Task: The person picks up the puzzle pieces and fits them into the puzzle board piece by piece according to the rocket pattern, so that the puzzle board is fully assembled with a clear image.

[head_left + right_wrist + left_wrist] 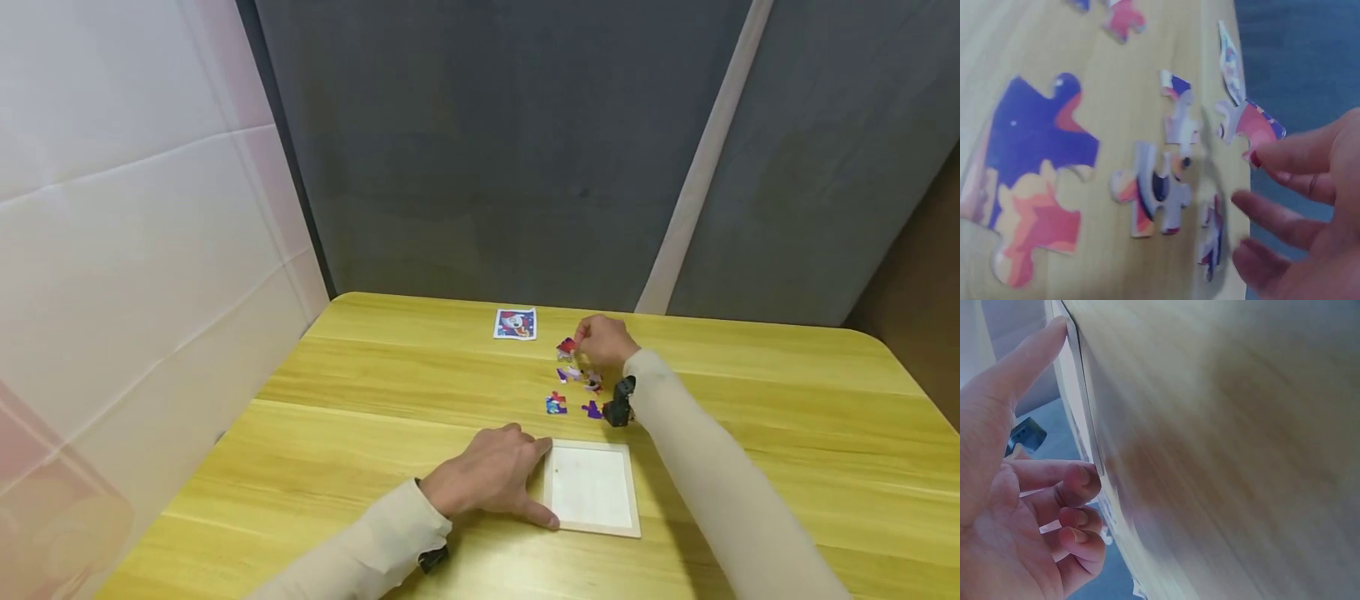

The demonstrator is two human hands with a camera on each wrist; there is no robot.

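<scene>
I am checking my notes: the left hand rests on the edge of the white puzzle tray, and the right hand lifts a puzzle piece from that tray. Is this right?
Not quite. The left hand does rest on the tray edge, but the right hand lifts the puzzle piece from the loose pieces on the table beyond the tray, as the head view shows.

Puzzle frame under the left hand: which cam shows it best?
Head view. The whole puzzle frame lies flat on the table, with the left hand resting against its left edge. Left wrist view shows only a blurred edge-on sliver of it beside the fingers. Right wrist view misses it, showing loose pieces only.
</scene>
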